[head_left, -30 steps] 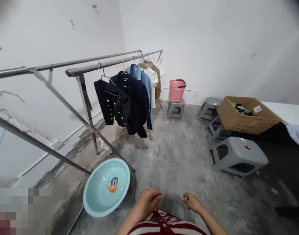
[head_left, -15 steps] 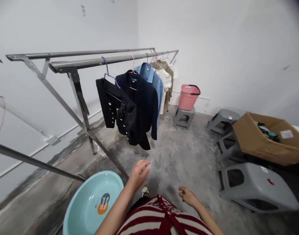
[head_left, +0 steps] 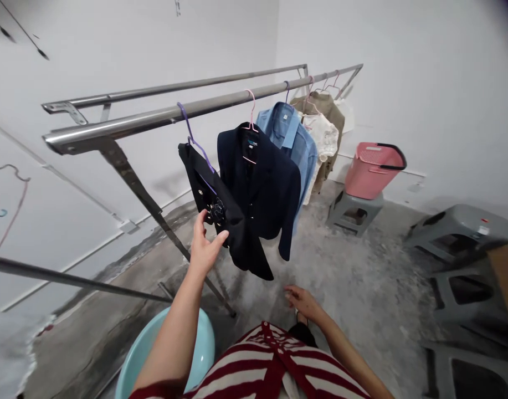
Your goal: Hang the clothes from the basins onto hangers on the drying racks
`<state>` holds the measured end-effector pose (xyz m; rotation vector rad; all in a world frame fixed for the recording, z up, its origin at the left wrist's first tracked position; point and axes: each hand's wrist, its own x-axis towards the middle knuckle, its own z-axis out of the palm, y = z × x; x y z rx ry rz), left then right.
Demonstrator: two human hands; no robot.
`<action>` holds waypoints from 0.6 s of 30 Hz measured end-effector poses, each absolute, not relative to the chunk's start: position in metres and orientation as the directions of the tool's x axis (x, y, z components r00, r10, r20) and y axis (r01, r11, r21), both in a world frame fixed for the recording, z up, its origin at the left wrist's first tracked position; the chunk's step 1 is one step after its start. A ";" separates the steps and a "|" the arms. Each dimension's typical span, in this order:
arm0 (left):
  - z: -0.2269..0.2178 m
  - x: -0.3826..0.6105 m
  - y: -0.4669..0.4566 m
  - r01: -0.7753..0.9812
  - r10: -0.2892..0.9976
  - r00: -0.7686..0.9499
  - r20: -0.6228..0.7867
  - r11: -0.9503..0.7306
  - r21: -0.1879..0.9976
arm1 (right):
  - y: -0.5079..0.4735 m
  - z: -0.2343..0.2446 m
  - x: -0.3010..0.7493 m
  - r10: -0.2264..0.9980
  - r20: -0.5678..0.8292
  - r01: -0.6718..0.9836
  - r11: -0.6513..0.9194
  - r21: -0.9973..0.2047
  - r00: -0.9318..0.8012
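Observation:
A black garment (head_left: 237, 227) with shiny buttons and a dark flower-like ornament hangs from a purple hanger (head_left: 190, 133) at the near end of the metal rack. My left hand (head_left: 204, 249) is raised in front of its lower part, thumb and fingers spread apart. Whether the fingertips touch the cloth I cannot tell. Just behind hangs a navy jacket (head_left: 274, 188) on a pink hanger (head_left: 252, 111). Low over the floor, in front of my body, my right hand (head_left: 303, 302) has its fingers loosely stretched and holds nothing.
Along the rack bar (head_left: 220, 104) hang a blue shirt (head_left: 306, 149), a white lace top (head_left: 322, 133) and a khaki garment (head_left: 334, 113). A pink basket (head_left: 368, 180) stands on a grey stool (head_left: 353, 213). A pale blue basin (head_left: 206, 343) is at lower left; more grey stools (head_left: 461, 221) stand right.
My left hand has risen and reached forward to the black garment, its fingers spreading. The view has turned left and closer to the rack. My right hand stays low.

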<state>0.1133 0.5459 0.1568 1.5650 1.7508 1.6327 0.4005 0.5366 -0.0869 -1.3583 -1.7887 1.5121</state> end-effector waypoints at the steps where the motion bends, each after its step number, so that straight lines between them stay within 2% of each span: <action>1: 0.160 0.114 0.556 0.493 0.804 -0.363 0.471 -0.263 0.829 | 0.550 -0.082 0.400 0.855 -0.247 0.374 -0.068 -0.925 -0.455; 5: 0.169 0.114 0.588 0.437 0.778 -0.352 0.521 -0.355 0.826 | 0.616 -0.056 0.401 0.809 -0.181 0.292 -0.012 -0.956 -0.558; 9: 0.179 0.124 0.595 0.368 0.792 -0.463 0.398 -0.236 0.899 | 0.678 -0.017 0.407 0.718 -0.116 0.232 0.065 -0.971 -0.686; 13: 0.193 0.153 0.581 0.329 0.759 -0.550 0.348 -0.186 0.926 | 0.723 0.029 0.411 0.609 -0.067 0.205 0.160 -0.966 -0.790; 18: 0.210 0.199 0.560 0.192 0.730 -0.661 0.173 -0.059 0.980 | 0.747 0.093 0.389 0.485 0.194 -0.104 0.206 -0.973 -0.853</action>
